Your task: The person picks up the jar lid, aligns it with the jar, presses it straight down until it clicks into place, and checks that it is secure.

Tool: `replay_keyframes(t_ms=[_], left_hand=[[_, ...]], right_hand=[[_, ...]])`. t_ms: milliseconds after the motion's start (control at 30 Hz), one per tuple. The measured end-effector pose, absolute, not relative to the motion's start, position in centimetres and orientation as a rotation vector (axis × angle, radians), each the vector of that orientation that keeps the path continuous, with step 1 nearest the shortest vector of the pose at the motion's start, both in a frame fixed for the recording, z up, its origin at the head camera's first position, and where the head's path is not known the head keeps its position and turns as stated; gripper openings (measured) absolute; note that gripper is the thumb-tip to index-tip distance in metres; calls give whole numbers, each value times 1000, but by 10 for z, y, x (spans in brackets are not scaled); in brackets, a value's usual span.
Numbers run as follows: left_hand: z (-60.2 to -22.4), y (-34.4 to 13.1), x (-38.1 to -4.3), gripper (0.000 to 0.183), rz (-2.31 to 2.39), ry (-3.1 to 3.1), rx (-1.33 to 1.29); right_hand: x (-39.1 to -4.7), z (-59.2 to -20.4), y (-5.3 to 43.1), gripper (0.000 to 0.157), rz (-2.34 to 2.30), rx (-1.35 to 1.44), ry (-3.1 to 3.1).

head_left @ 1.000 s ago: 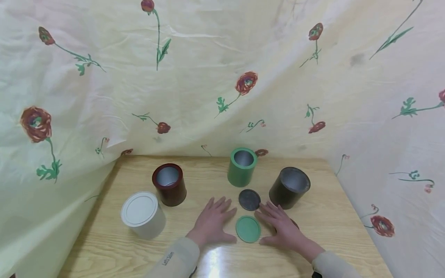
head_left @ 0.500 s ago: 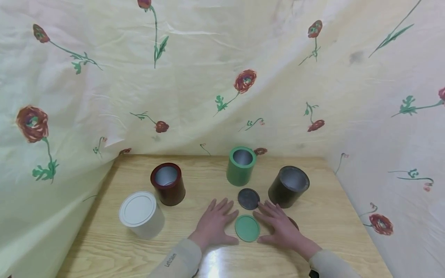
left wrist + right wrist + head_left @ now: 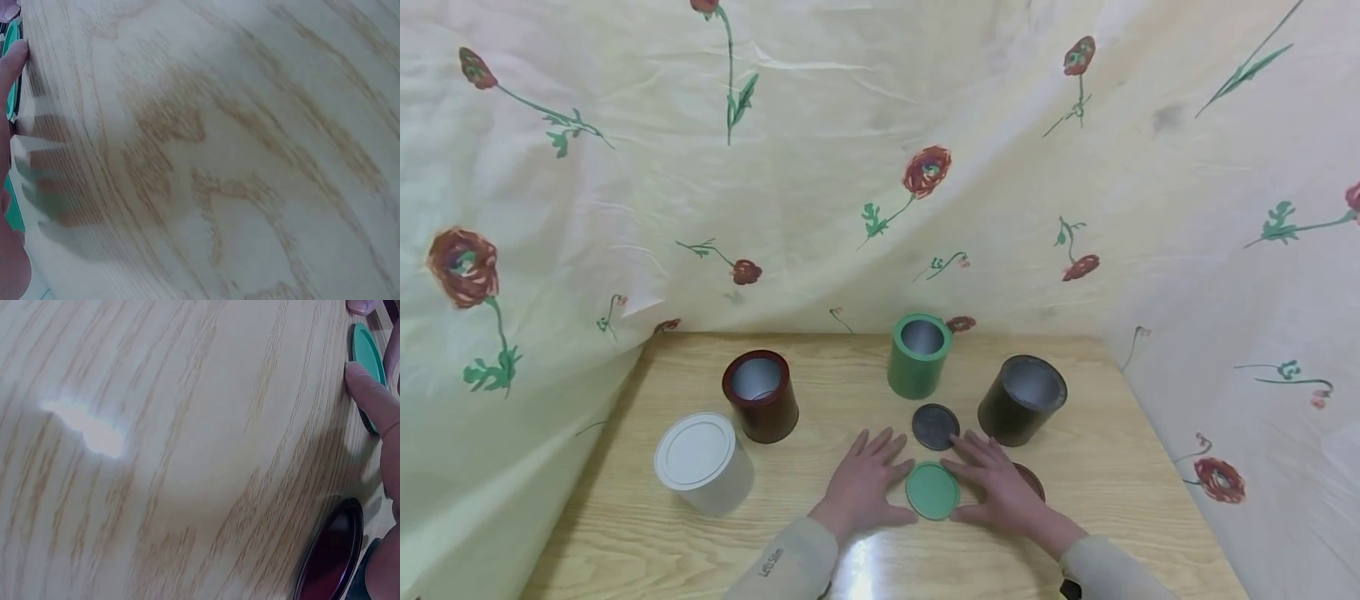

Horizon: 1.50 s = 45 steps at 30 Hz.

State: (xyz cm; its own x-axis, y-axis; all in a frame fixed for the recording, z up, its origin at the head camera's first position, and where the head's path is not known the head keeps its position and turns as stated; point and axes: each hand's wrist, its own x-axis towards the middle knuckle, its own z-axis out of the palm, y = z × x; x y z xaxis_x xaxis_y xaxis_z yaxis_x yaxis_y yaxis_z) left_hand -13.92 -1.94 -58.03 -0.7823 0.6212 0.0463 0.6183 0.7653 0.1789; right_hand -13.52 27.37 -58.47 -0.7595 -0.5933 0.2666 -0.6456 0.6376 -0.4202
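Observation:
A green round lid [image 3: 932,491] lies flat on the wooden table between my two hands. My left hand [image 3: 863,490] is on its left with fingers spread, the thumb and index finger close to the rim. My right hand [image 3: 1000,487] mirrors it on the right side, thumb at the lid's near edge. In the right wrist view the thumb [image 3: 369,390] is against or very near the green lid [image 3: 369,353]. Just beyond lies a black lid [image 3: 936,427], with right fingertips at its edge. A dark red lid [image 3: 1031,482] is partly hidden behind my right hand.
At the back stands an open green canister [image 3: 917,367]. An open black canister [image 3: 1018,408] is at right, beyond my right hand. To the left are an open dark red canister [image 3: 765,408] and a white canister [image 3: 700,454] with its lid on. Flowered cloth [image 3: 820,167] hangs behind.
Both hands have drawn slightly inward toward the green lid, the right one leftward, showing more of the dark red lid. The head view has shifted a little. Lids and canisters stay put.

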Motion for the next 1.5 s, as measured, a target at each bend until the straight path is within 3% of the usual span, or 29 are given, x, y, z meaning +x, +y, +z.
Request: replay_keyframes(t_ms=[700, 1133, 1500], left_hand=[[-581, -20, -138, 80, 433, 2945, 989], [-565, -29, -140, 83, 524, 2915, 1017], [-539, -36, -166, 80, 421, 2972, 1134]], right_hand=[[-138, -593, 269, 74, 864, 1057, -2747], [-129, -554, 252, 74, 896, 994, -2849], [-151, -539, 248, 76, 764, 1026, -2725]])
